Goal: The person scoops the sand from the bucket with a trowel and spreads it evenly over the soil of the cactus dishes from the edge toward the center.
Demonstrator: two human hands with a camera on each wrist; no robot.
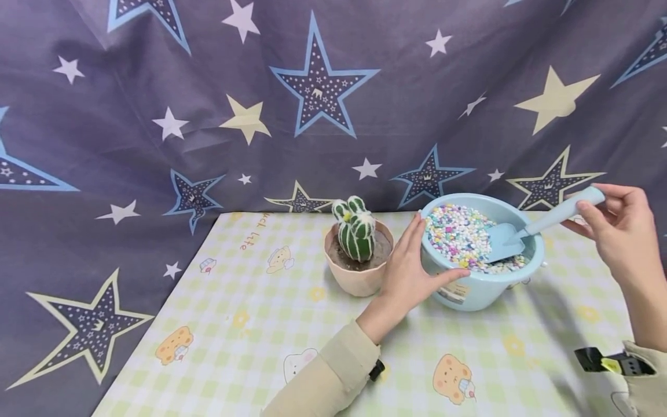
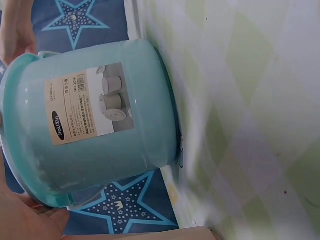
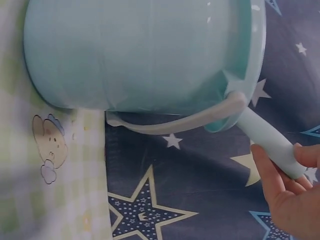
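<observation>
A light blue plastic bucket (image 1: 469, 292) stands on the table, filled with small pastel beads (image 1: 458, 231). My left hand (image 1: 409, 266) holds its rim from the left, thumb along the near edge and fingers at the far left side. In the left wrist view the fingers of this hand (image 2: 37, 220) sit at the rim beside the white carrying handle. My right hand (image 1: 627, 229) grips the handle end of a light blue toy shovel (image 1: 557, 214) between thumb and fingers. The shovel's blade lies inside the bucket on the beads, its handle slanting out over the right rim.
Left of the bucket stands a pink pot (image 1: 354, 281) of soil with a green cactus (image 1: 356, 237), close to my left hand. A checked cloth (image 1: 250, 330) covers the table. Behind it hangs a dark curtain (image 1: 396, 116) with stars. The bucket's white carrying handle (image 3: 185, 122) hangs down.
</observation>
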